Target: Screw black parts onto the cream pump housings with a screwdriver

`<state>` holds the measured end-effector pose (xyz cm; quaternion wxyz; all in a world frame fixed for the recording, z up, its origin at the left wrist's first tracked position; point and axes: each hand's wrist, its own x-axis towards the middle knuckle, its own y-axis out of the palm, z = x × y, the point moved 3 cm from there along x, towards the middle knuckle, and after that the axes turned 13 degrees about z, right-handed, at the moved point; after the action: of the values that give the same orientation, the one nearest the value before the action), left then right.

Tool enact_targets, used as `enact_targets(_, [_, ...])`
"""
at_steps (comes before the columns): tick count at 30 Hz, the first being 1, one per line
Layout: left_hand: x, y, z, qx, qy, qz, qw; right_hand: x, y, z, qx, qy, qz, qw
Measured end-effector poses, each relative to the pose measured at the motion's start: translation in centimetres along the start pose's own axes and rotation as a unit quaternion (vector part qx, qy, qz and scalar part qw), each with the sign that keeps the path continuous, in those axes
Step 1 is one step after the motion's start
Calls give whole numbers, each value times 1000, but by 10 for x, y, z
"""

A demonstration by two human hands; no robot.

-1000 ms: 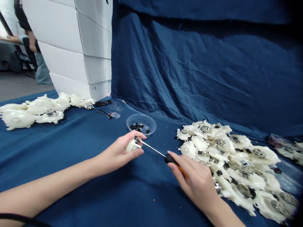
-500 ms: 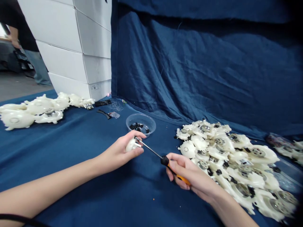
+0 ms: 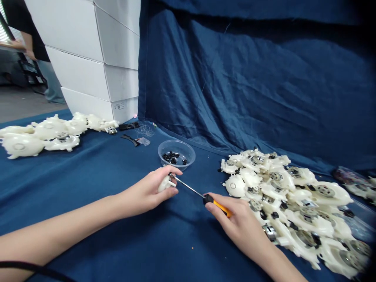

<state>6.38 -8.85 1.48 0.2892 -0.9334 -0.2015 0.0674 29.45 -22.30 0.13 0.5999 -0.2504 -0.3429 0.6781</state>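
My left hand (image 3: 152, 188) is closed round a small white plastic part (image 3: 165, 184), pinched between thumb and fingers over the blue cloth. A screwdriver (image 3: 221, 207) with an orange and black handle is gripped in my right hand (image 3: 241, 219). Its metal shaft slants up to the left, and the tip meets the white part near a small dark piece; fingers partly hide the contact. Just behind my left hand stands a clear plastic bowl (image 3: 191, 156) with several small black pieces (image 3: 170, 157) inside.
White plastic housings with metal motors (image 3: 293, 203) are heaped on the right. More white housings (image 3: 49, 131) lie at the left, before stacked white boxes (image 3: 85, 74). Black strips and a small clear bag (image 3: 143, 141) lie near the boxes. A person (image 3: 38, 51) stands far left. Blue cloth (image 3: 249, 78) hangs behind.
My right hand has turned on the screwdriver handle, knuckles now more on top. The screwdriver tip stays at the white part, and my left hand keeps its hold.
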Motion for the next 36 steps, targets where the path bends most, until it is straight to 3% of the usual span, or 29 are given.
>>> enact_targets(1, [0,-1,0,36,11,-2,999,1,3,-2,101,53,61,992])
enact_targets(2, [-1,-2,0,70,29,-7,997,1,8,-5,209,106,133,963])
enact_targets(4, [-2,-4,-3,117,72,-14,990,0,14,-6,393,175,247,868])
enact_targets(5, [-3,-5,-5,124,89,-18,988,0,15,-5,448,185,270,832])
enact_targets(6, [-3,-6,-6,120,98,-25,988,1,13,-4,479,180,273,814])
enact_targets(8, [-3,-8,-8,85,83,-40,992,3,8,-3,490,145,234,827])
enact_targets(10, [-1,-8,-10,32,52,-44,997,3,3,-4,443,124,175,871])
enact_targets(13, [1,-6,-10,-64,0,-29,998,2,-4,-6,203,56,17,978])
enact_targets(14, [1,-6,-10,-84,-11,-23,996,1,-5,-4,85,8,-44,995])
enact_targets(16, [1,-5,-9,-91,-20,-12,996,-3,-2,1,-112,-85,-122,983])
enact_targets(18, [1,-5,-8,-69,-14,-4,997,-5,3,4,-177,-126,-135,967])
enact_targets(21, [0,-6,-6,-43,-1,3,999,-4,3,6,-59,-75,-91,991])
enact_targets(23, [-2,-7,-5,-8,17,-2,1000,0,4,5,95,12,0,995])
enact_targets(25, [-3,-8,-5,44,43,-15,998,1,8,1,288,102,110,946])
enact_targets(27, [-4,-9,-4,95,69,-22,993,0,12,-3,455,161,191,855])
enact_targets(29, [-4,-9,-3,121,90,-21,988,0,14,-5,542,184,226,788])
enact_targets(30, [-3,-9,-2,121,95,-22,988,0,14,-6,554,182,233,779])
enact_targets(32, [-1,-11,0,96,95,-34,990,2,11,-4,528,157,218,805])
enact_targets(36, [1,-10,1,15,91,-56,994,5,2,0,353,107,127,921])
